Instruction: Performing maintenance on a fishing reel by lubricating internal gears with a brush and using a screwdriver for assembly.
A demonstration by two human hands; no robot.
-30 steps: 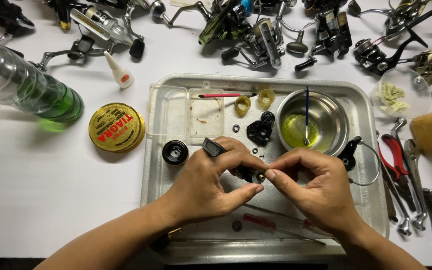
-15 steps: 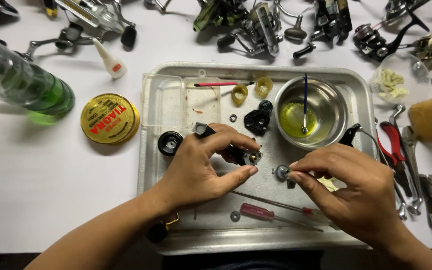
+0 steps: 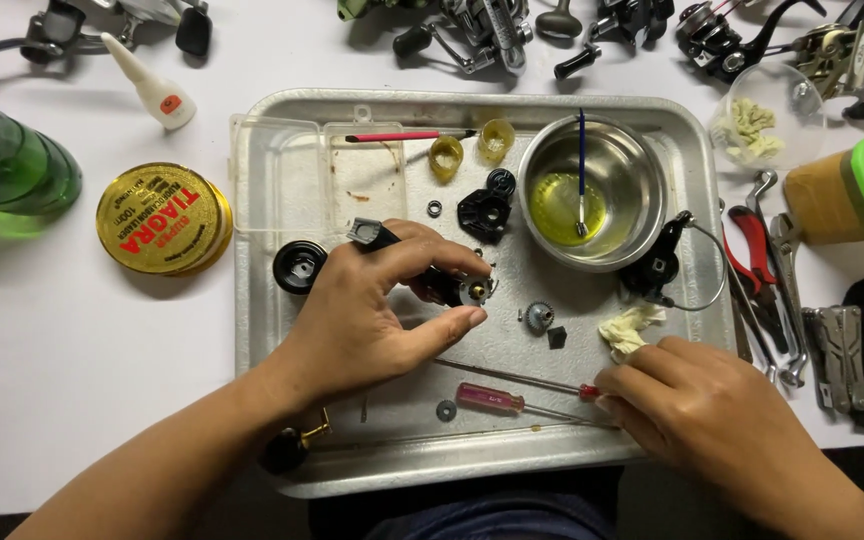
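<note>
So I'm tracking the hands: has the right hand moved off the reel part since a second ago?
Yes. The right hand has left the reel part and dropped toward the tray's near right corner, by the red-tipped screwdriver.

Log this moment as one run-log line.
left hand: holds black reel part over metal tray | right hand: fingertips at red-handled screwdriver | small gear: lying loose on tray
</note>
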